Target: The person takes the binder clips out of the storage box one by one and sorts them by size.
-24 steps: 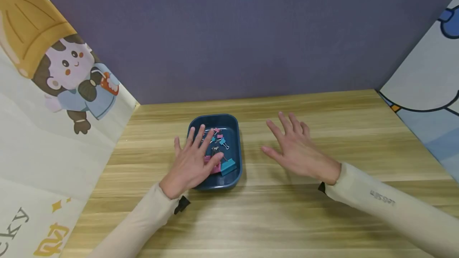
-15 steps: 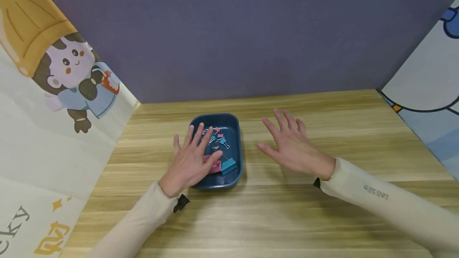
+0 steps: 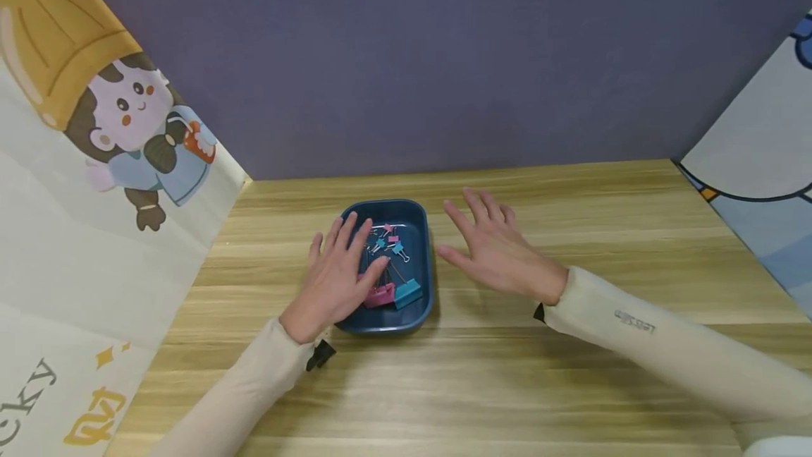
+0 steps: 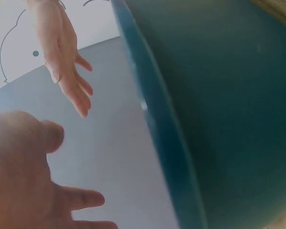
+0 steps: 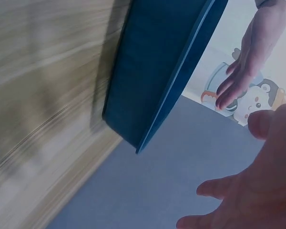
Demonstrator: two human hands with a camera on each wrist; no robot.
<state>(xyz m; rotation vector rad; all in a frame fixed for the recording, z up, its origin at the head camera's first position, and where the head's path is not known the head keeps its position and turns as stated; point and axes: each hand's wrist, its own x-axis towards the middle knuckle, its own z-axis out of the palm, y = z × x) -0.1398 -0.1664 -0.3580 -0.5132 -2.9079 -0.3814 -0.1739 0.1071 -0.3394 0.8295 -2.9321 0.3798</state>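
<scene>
1. The left hand (image 3: 334,281) lies flat, fingers straight, over the left part of the blue tray (image 3: 421,217).
2. The right hand (image 3: 495,254), fingers spread and holding nothing, hovers just right of the tray.
3. The tray holds pink and teal binder clips (image 3: 393,293) and sits on the wooden bench (image 3: 571,386).

Even, soft light, sharp head view
Wrist views blur: wooden table (image 5: 33,95) streaked, left hand (image 4: 24,176) close and unfocused

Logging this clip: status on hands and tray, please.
Left hand open over dark blue plastic tray of binder clips. Right hand open beside it. Nothing between.
</scene>
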